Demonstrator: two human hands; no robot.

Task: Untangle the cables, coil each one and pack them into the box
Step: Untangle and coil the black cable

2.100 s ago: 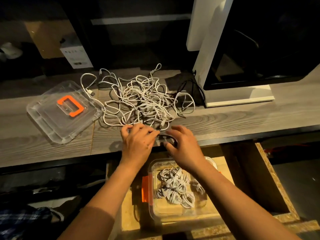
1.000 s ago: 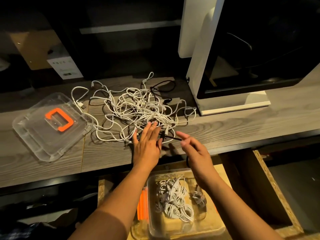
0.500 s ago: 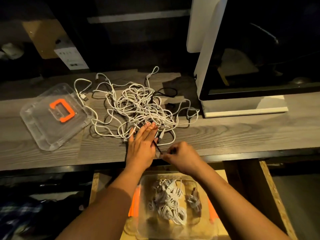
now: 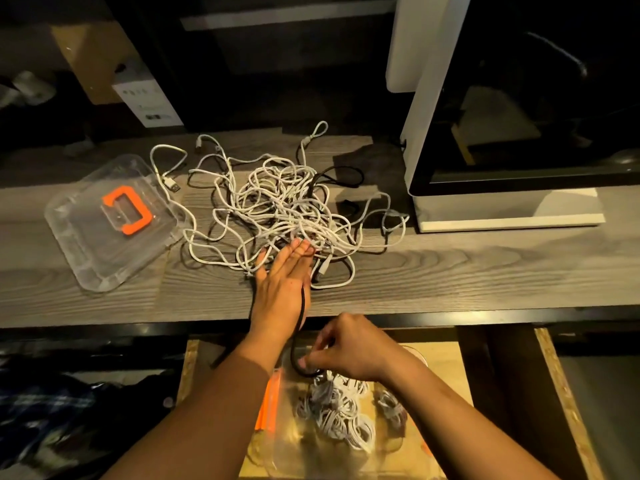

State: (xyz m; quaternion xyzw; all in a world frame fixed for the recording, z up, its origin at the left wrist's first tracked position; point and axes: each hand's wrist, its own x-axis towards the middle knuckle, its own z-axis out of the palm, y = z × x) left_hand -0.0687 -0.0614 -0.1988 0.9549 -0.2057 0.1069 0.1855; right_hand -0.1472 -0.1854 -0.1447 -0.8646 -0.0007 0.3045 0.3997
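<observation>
"Which step are you on?"

"Going by the head view, untangling. One black cable (image 4: 300, 317) runs out of the tangle (image 4: 277, 202) of white cables on the tabletop (image 4: 485, 271), along the edge of my left hand (image 4: 282, 289) and down to my right hand (image 4: 349, 348). The left hand lies flat on the tangle's near edge, its fingers (image 4: 298, 247) straight and together, pressing the pile down. The right hand is nearer to me than the tangle, past the tabletop's edge. Its fingers (image 4: 313, 361) are curled and pinch the black cable where it bends into a loop."

"And the box?"

"The box (image 4: 277, 434) sits open, below the tangle and nearer to me, with coiled white cables (image 4: 339, 410) already in it. Its lid (image 4: 86, 251) lies just left of the tangle."

"What does the next move call for?"

"I think most of the job is left, because the pile is large. Next I'd pull steadily toward me while the flat hand pins the white cables so they don't drag along. The black cable's far part seems to loop through the tangle's far right side. If it catches there, I should free that loop rather than tug. Then I coil it and put it in the box."
</observation>
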